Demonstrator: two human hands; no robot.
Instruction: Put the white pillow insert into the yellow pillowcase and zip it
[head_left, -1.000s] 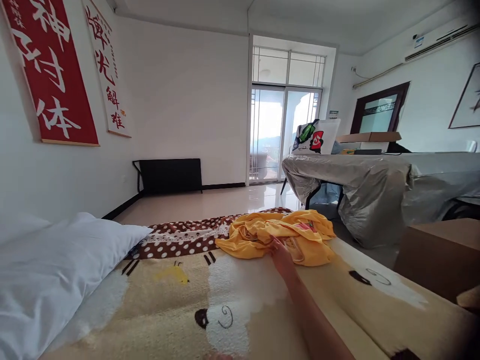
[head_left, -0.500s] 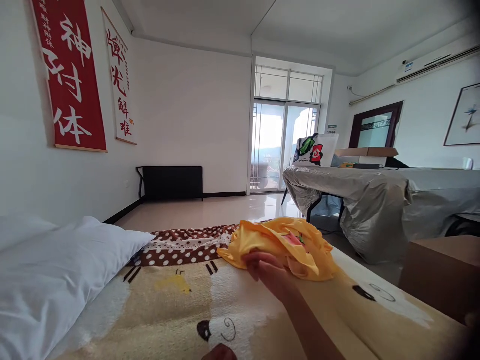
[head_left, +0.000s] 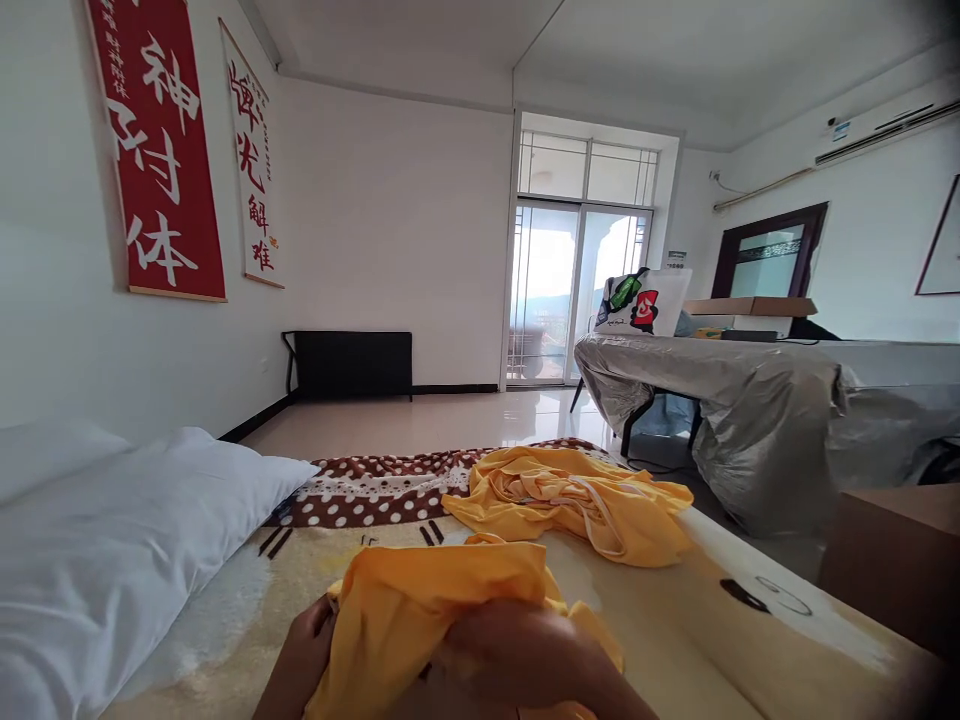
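Note:
A yellow garment [head_left: 439, 580] is held up in loose folds close to me, at the bottom middle of the head view. My left hand [head_left: 306, 640] grips its left edge, the fingers closed round the cloth. My right hand [head_left: 517, 645] lies against the garment's right part, bent at the wrist and blurred; its fingers are hidden. Beyond it, a crumpled heap of yellow cloth [head_left: 645, 530] with a pale trim line lies on the bed. Both rest over a cream blanket [head_left: 675, 620] with printed animal faces.
White pillows [head_left: 150, 520] lie on the left. A brown polka-dot blanket edge [head_left: 352, 510] runs along the bed's far side. A cardboard box [head_left: 892, 560] stands at right, before a plastic-covered table [head_left: 787, 400] bearing a printed bag [head_left: 641, 305].
My right hand has drawn back from the yellow heap towards me. A yellow garment is now up close between my hands, and my left hand has come up onto its edge.

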